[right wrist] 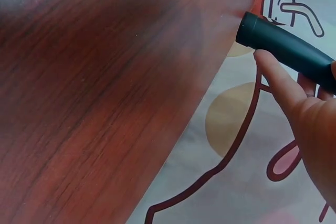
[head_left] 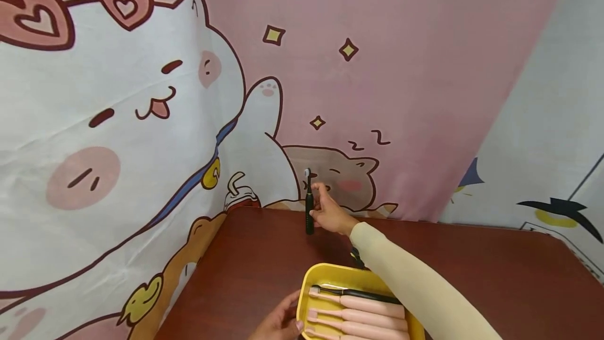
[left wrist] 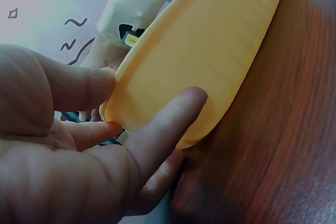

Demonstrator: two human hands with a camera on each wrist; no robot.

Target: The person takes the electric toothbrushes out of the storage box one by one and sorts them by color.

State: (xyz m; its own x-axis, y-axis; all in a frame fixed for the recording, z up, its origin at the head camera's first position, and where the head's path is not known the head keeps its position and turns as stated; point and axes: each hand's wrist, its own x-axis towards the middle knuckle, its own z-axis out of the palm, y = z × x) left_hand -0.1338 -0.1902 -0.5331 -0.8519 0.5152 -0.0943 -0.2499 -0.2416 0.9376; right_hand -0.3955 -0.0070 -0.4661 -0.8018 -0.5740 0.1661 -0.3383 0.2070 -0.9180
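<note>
In the head view, my right hand [head_left: 332,214] grips a black electric toothbrush [head_left: 309,213] by its handle, upright with the white-bristled head on top. The base of this toothbrush [right wrist: 278,44] sticks out past my fingers in the right wrist view. Nearer to me, my left hand [head_left: 281,320] holds the left side of a yellow tray [head_left: 325,272]. The left wrist view has that hand's fingers spread against the outer wall of the tray [left wrist: 210,51]. Inside the tray lie a black electric toothbrush [head_left: 365,295] and several pink electric toothbrushes [head_left: 370,315], side by side.
The dark reddish-brown wooden table [head_left: 245,266] ends at the back against a cartoon-printed cloth [head_left: 387,93]. My right sleeve [head_left: 420,282] passes over the right part of the tray and hides some of it. A small black device [left wrist: 130,35] sits at my right wrist.
</note>
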